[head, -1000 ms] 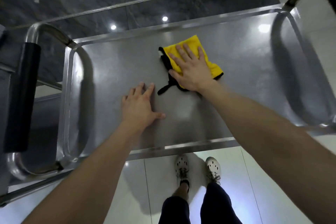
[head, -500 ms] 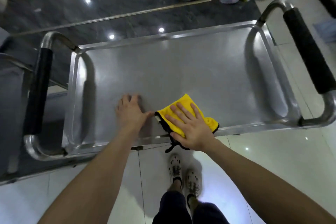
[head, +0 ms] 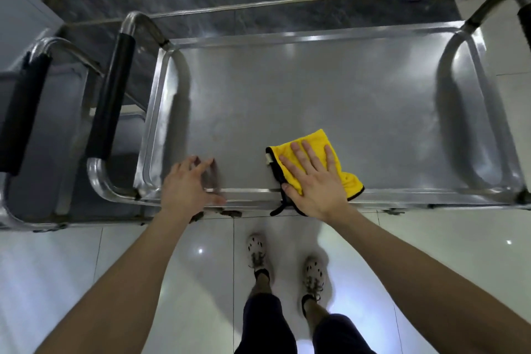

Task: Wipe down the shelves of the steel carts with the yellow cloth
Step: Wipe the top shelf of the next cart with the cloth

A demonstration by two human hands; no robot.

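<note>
Glossy white floor tiles (head: 172,267) are lying under a steel cart (head: 488,112), and its top shelf (head: 301,89) is filling most of the view. Taking the shelf's near rim (head: 431,199) as the mark, the yellow cloth (head: 311,142) is lying folded just inside that rim, with its black-edged corner hanging over it. The right hand (head: 316,184) is pressing flat on the cloth, fingers straight and spread, gripping nothing. The left hand (head: 186,181) is resting further left along the same rim, fingers loosely apart and blurred, holding nothing. Whether it is bearing weight I cannot tell. The cloth is looking soft, light and limp, likely to bunch or slide on the slick steel. A broad flat palm over its middle is probably serving better than a pinch at an edge.
</note>
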